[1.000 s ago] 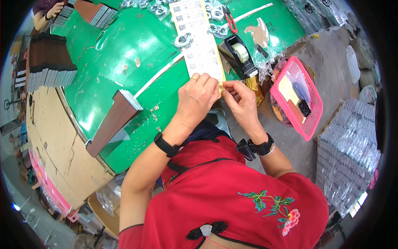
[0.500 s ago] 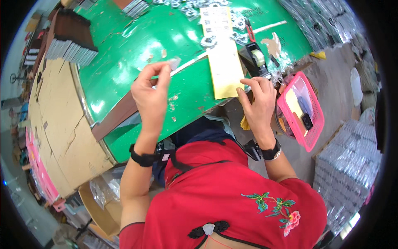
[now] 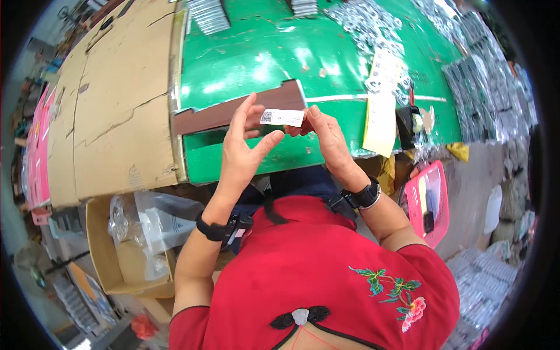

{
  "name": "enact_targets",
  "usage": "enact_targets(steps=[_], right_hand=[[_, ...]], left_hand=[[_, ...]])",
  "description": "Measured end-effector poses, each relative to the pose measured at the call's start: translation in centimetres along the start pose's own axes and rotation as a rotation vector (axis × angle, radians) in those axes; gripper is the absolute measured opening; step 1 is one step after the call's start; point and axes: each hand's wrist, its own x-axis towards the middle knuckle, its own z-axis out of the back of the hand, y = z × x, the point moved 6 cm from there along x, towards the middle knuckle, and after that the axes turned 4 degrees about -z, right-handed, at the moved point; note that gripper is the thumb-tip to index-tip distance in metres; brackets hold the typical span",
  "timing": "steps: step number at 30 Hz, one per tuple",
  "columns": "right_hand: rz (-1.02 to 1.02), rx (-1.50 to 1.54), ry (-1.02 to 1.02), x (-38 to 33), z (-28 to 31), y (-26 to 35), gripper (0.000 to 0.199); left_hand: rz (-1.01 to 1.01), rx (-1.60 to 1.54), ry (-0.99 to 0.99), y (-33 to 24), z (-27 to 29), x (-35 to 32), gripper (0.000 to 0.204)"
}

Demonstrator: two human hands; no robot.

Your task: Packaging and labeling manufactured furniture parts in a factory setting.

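Note:
A small white label (image 3: 282,118) with a square code is pinched by its right end between the thumb and fingers of my right hand (image 3: 328,140). My left hand (image 3: 245,143) is open beside the label's other end, thumb and fingers apart; whether a fingertip touches it I cannot tell. Behind both hands a dark brown wood-grain panel (image 3: 219,112) with notched ends lies on the green table (image 3: 233,64). To the right, a yellow-backed label sheet (image 3: 380,125) lies near the table's front edge, beside a black tape dispenser (image 3: 406,125).
Many small bagged metal rings (image 3: 364,26) lie on the far right, near stacked wrapped parts (image 3: 475,87). A pink basket (image 3: 443,204) stands low at right. Flattened cardboard (image 3: 116,99) covers the left side, above an open carton (image 3: 102,251) with plastic bags.
My view has swung left. My right hand has left the label sheet and now holds a white label in front of the panel. My left hand, pinched before, has spread its fingers.

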Motion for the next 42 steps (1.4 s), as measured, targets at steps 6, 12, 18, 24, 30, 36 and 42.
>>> enact_targets(steps=[6,12,18,24,30,36,42], right_hand=[[0.072,-0.058,0.051,3.7,-3.9,0.0,0.049],[0.235,-0.933,-0.236,6.9,-5.5,0.6,0.041],[0.393,-1.171,-0.267,7.2,-6.6,-0.5,0.035],[0.447,-1.234,-0.378,5.4,-2.9,1.6,0.018],[0.576,-1.235,0.182,3.3,-8.4,0.0,0.079],[0.483,-1.425,0.183,3.0,-5.9,-1.3,0.079],[0.518,-1.187,0.061,4.0,-3.9,1.4,0.047]], left_hand=[[0.207,-0.356,-0.084,4.4,3.2,1.9,0.055],[0.191,-0.187,-0.148,6.1,5.5,3.6,0.052],[0.239,0.258,-0.091,7.5,4.2,3.2,0.058],[0.168,0.638,-0.253,6.5,7.2,2.5,0.062],[-0.242,0.914,0.076,5.2,4.2,-0.7,0.061],[-0.107,0.878,-0.068,7.4,6.4,-2.2,0.06],[0.011,0.708,-0.247,6.9,10.5,-5.3,0.056]])
